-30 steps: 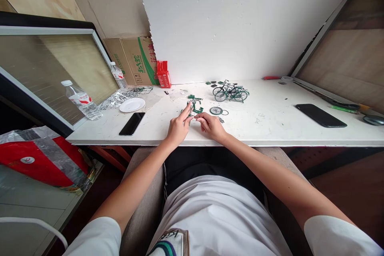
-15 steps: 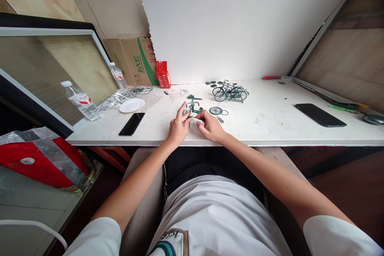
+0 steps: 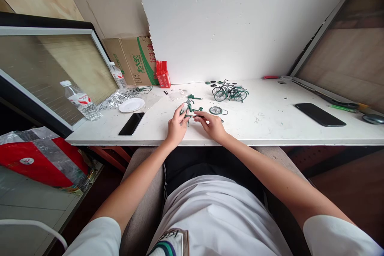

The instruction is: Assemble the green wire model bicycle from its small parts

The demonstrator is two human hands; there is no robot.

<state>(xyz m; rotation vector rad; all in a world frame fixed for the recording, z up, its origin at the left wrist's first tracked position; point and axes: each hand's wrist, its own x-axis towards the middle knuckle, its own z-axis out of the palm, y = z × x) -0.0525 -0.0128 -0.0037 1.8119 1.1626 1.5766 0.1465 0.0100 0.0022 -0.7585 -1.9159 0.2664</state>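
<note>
Head view: bicycle frame [image 3: 189,107] in left hand's [image 3: 176,126] fingertip grip; right hand [image 3: 213,125], just right, pinches dark sliver [image 3: 198,117]; frame green, spindly.

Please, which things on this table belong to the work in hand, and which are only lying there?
Seem to belong:
green bicycle parts at the left hand;
loose spoked wheel beyond the right hand;
model bicycles standing farther back.

Seem only lying about:
white plate;
phone at the left;
red packet;
nearer water bottle;
computer mouse.

The bicycle frame [image 3: 189,107] is green, the plate [image 3: 131,105] white.
</note>
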